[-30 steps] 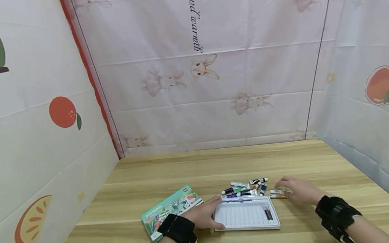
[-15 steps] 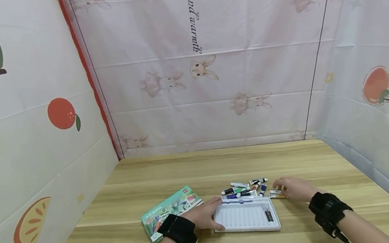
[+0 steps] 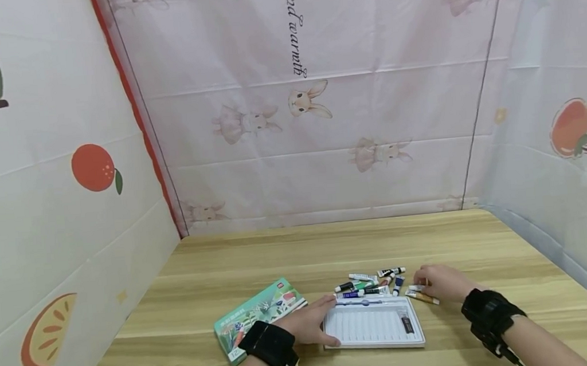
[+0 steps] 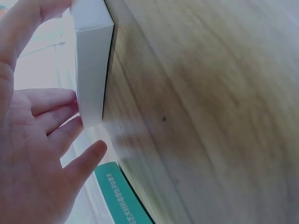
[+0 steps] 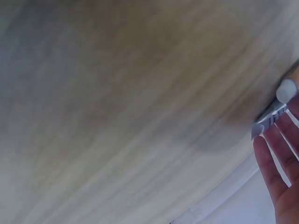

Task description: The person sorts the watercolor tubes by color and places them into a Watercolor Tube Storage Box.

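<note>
A white paint tray [image 3: 368, 341] with narrow grooves lies in the head view, one dark-labelled tube [image 3: 407, 324] in its right end. My left hand [image 3: 307, 322] rests against the tray's left side; in the left wrist view its fingers touch the white side wall [image 4: 91, 77]. My right hand [image 3: 446, 283] reaches down to two paint tubes right of the tray. Its fingers, fairly straight in the right wrist view, meet a silver-white tube [image 5: 272, 119]. Beside that one lies an orange-yellow tube [image 3: 423, 297] with a white cap.
Several paint tubes [image 3: 363, 285] lie in a loose heap behind the tray. A thin blue brush [image 3: 360, 302] sits along the tray's back. Left of the tray is a green illustrated box [image 3: 257, 312], partly behind my left wrist. Printed cloth walls [image 3: 325, 192] enclose the wooden table [image 3: 278, 247].
My right hand has moved slightly left and its fingers have come down to the tubes. The orange-yellow tube has swung round, its near end toward me. The left hand stays at the tray.
</note>
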`<state>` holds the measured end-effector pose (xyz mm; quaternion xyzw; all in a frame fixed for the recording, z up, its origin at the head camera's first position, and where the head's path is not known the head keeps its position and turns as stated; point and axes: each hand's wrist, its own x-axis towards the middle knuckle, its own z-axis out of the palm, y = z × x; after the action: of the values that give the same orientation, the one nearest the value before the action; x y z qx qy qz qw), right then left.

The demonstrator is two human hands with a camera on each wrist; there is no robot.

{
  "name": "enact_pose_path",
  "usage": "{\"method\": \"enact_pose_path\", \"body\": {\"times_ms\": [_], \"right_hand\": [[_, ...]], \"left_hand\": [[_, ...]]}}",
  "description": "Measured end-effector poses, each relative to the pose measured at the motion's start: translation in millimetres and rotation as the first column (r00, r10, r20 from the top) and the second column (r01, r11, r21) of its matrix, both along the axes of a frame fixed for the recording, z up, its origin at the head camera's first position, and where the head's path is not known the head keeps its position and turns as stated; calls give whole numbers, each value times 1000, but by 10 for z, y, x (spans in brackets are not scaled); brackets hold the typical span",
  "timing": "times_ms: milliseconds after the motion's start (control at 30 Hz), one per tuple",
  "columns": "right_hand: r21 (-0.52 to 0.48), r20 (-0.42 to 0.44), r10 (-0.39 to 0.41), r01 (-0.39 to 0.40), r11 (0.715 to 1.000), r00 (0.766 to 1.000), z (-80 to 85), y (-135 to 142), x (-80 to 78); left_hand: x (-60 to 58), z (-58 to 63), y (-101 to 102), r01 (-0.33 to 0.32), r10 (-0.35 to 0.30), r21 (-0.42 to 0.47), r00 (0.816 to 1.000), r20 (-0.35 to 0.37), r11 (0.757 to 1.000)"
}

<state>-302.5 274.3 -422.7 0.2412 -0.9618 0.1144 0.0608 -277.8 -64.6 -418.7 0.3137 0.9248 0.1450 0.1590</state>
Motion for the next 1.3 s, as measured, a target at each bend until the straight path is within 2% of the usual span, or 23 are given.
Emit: {"method": "enact_pose_path", "body": {"times_ms": [233,367,467,633,667,833,1067,1167,1300], "right_hand": [[21,-43,5,-4,1000,999,16,-39,48],[37,-90,92,-89,995,992,158,-168,140],[60,-122,235,-229,972,964,248,-315,226],[160,-177,434,-409,899,884,253,-534,351],[174,-173,453,-425,888,875,246,-565,367],[222,-138,485,-450,865,864,208,-626,407],[259,-213,526,-471,843,823,130,-591,411],[272,-203,526,-468,841,826,132,-592,423],[250,-128,499,-459,853,857,151,-597,442]], "left_hand": [[8,-3,-2,5,-5,4,1000,14,1000],[25,18,-11,3,-3,-9,1000,26,1000],[35,34,-12,-9,10,-20,1000,29,1000],[30,37,-16,-19,19,-21,999,29,1000],[29,36,-16,-19,19,-18,999,29,1000],[26,24,-5,-11,11,-9,1000,22,1000],[39,66,15,-18,19,-12,999,28,1000],[39,81,21,-18,19,-14,999,32,1000],[32,83,25,-15,16,-18,999,28,1000]]}}
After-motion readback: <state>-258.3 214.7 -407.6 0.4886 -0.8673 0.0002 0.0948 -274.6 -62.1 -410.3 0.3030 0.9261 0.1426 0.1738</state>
